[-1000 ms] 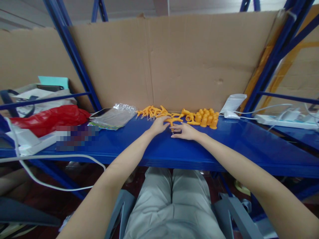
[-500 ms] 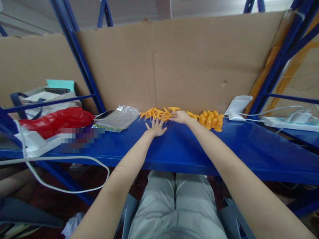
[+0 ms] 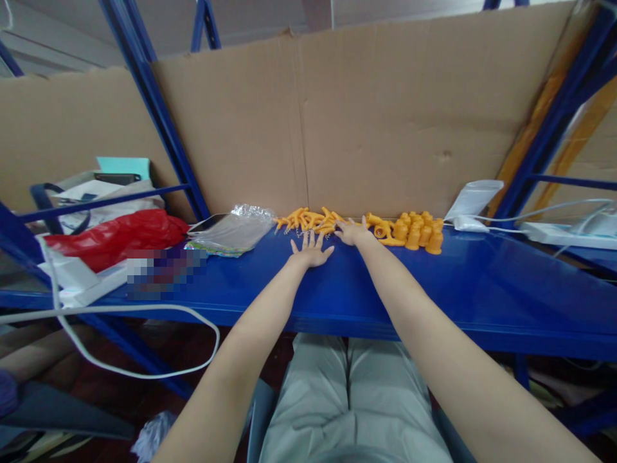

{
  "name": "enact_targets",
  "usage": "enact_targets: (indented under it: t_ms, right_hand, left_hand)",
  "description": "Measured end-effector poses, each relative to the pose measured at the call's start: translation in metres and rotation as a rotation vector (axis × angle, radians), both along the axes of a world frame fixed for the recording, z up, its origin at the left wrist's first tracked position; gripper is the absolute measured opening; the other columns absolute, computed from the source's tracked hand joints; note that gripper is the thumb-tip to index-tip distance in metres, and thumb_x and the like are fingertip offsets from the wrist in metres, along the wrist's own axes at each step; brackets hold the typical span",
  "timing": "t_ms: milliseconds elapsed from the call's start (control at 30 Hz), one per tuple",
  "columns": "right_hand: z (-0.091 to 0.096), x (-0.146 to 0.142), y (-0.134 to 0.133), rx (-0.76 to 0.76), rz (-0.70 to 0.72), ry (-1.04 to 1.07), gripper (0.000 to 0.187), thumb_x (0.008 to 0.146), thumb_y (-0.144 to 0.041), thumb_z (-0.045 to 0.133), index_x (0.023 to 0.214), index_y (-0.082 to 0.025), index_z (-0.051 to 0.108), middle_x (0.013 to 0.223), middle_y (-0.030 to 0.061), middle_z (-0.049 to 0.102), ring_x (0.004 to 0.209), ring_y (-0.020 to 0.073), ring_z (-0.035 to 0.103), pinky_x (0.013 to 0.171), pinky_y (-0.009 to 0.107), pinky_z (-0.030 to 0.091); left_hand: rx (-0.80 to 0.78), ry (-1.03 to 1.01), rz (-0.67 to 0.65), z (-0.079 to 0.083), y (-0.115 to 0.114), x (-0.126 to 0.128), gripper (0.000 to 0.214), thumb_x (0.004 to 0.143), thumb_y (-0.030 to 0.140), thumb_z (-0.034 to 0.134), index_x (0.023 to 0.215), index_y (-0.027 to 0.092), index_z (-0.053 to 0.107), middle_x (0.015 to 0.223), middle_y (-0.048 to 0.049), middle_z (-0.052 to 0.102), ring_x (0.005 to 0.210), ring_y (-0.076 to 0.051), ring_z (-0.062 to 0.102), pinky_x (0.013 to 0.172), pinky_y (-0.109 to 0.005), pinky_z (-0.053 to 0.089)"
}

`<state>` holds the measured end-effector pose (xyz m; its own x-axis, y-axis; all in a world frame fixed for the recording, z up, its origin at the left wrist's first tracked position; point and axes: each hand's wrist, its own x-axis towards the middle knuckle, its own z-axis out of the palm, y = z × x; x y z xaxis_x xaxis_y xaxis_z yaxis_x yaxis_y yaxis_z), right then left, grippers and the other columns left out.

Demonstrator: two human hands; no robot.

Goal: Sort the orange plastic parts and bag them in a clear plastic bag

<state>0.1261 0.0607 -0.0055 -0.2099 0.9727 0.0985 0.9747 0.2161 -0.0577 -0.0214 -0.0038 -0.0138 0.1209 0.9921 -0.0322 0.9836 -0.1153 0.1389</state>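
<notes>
My left hand [image 3: 312, 252] lies flat on the blue shelf [image 3: 231, 283], fingers spread, their tips at the near edge of a row of orange branched pieces [image 3: 303, 220] with small metal chains. My right hand [image 3: 351, 233] is just to the right of it. Its fingers are apart at the right end of that row, with nothing seen gripped in them. Beyond my right wrist are orange tube-like pieces [image 3: 383, 230], partly hidden by my hand. A cluster of orange stepped, cup-like pieces [image 3: 418, 230] stands upright farther right.
Clear plastic bags [image 3: 236, 233] and a red plastic bag [image 3: 120, 238] lie on the left. White power strips [image 3: 91, 286] with cables sit at both sides. A cardboard panel [image 3: 376, 116] closes the back; blue posts [image 3: 157, 109] frame the shelf. A white packet [image 3: 475, 199] leans at right.
My right hand has let go of an orange T-shaped piece, and its fingers have opened. More orange tube-like pieces show beside it. The view has shifted slightly; my left hand stays flat.
</notes>
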Motion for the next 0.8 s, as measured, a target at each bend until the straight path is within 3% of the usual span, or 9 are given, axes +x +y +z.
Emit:
enact_targets:
  t_ms: [133,233,333,500,667,800]
  right_hand:
    - [-0.004,0.013,0.005,0.051,-0.056,-0.032,0.057,0.1,-0.034,0.04,0.157,-0.025,0.034,0.161,0.0112,0.034,0.152,0.0315,0.019,0.117,0.069,-0.001]
    - [-0.004,0.022,0.009,-0.003,-0.15,-0.051,0.05,0.098,-0.03,0.045,0.146,-0.022,0.052,0.15,0.0163,0.05,0.146,0.0365,0.035,0.115,0.073,0.007]
    - [-0.002,0.027,0.011,-0.048,-0.154,-0.029,0.042,0.094,-0.021,0.048,0.133,-0.018,0.065,0.135,0.0193,0.063,0.135,0.0381,0.051,0.113,0.074,0.017]
    - [0.004,0.034,0.002,0.014,-0.089,0.026,0.039,0.089,-0.018,0.058,0.126,-0.013,0.069,0.128,0.0209,0.067,0.125,0.0337,0.061,0.107,0.047,0.045]
    - [0.006,0.042,-0.001,0.112,-0.09,0.117,0.04,0.087,-0.02,0.06,0.125,-0.014,0.068,0.127,0.0168,0.069,0.12,0.0289,0.064,0.1,0.034,0.05]
    - [0.007,0.039,0.009,0.228,-0.122,0.434,0.035,0.088,-0.019,0.055,0.12,-0.015,0.069,0.122,0.0122,0.072,0.112,0.0221,0.067,0.096,0.03,0.051]
  left_hand:
    - [0.013,-0.014,0.006,-0.003,0.004,-0.001,0.077,0.094,0.063,0.025,0.161,0.028,0.01,0.166,-0.0058,-0.004,0.154,-0.029,-0.01,0.119,-0.068,0.003]
    - [0.027,-0.027,0.005,-0.003,0.005,-0.002,0.077,0.094,0.064,0.026,0.161,0.028,0.011,0.166,-0.0076,-0.002,0.154,-0.032,-0.007,0.118,-0.07,0.006]
    - [0.015,-0.028,-0.003,-0.002,0.004,-0.002,0.079,0.093,0.064,0.025,0.161,0.026,0.011,0.166,-0.0086,-0.004,0.154,-0.032,-0.007,0.117,-0.07,0.007]
    - [0.029,-0.046,-0.023,0.0,0.004,0.0,0.079,0.094,0.063,0.027,0.161,0.025,0.011,0.167,-0.0082,-0.003,0.153,-0.032,-0.01,0.118,-0.07,0.006]
    - [0.083,-0.083,-0.042,-0.002,0.009,-0.001,0.079,0.093,0.062,0.034,0.161,0.03,0.009,0.167,-0.0072,-0.003,0.154,-0.034,-0.007,0.117,-0.071,0.009]
    - [0.127,-0.138,-0.073,-0.003,0.011,0.0,0.08,0.092,0.057,0.043,0.16,0.033,0.009,0.168,-0.006,-0.001,0.154,-0.035,-0.006,0.117,-0.071,0.012]
